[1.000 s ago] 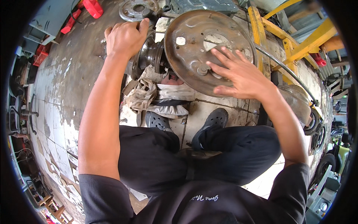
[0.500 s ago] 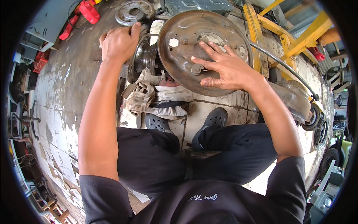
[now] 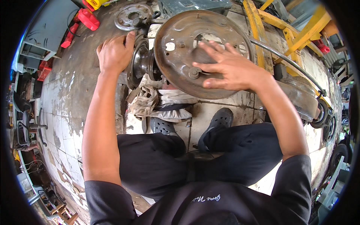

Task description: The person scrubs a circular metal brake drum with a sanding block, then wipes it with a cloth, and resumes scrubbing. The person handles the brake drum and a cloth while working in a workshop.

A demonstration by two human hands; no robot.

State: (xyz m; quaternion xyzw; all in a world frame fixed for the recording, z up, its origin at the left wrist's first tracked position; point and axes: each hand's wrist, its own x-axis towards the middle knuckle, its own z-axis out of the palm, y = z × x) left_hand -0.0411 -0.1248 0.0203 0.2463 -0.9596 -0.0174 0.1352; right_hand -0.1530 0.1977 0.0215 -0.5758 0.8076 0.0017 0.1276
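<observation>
A round, rusty brake backing plate (image 3: 174, 65) stands in front of me, tilted toward me, with holes and a bolt head low on its face. Over its middle is my right hand (image 3: 232, 69), palm down and fingers spread. A thin brownish patch (image 3: 201, 55), blurred, lies by its fingertips; it may be an abrasive sheet, but I cannot tell. My left hand (image 3: 114, 52) is closed beside the dark metal hub (image 3: 139, 63) left of the plate, thumb pointing up and away. Its fingers curl down out of sight, hiding whatever they grip.
A crumpled beige rag (image 3: 144, 99) lies under the hub near my shoes. Behind are a round metal disc (image 3: 122, 18) and a grey-green box (image 3: 197, 5). A long metal rod (image 3: 288, 60) runs right, past a yellow frame (image 3: 258, 33). Red cans (image 3: 88, 19) stand far left.
My right hand has shifted slightly against the plate, and the brownish patch by its fingers has blurred. The left hand keeps its place by the hub. The whole view has shifted a little.
</observation>
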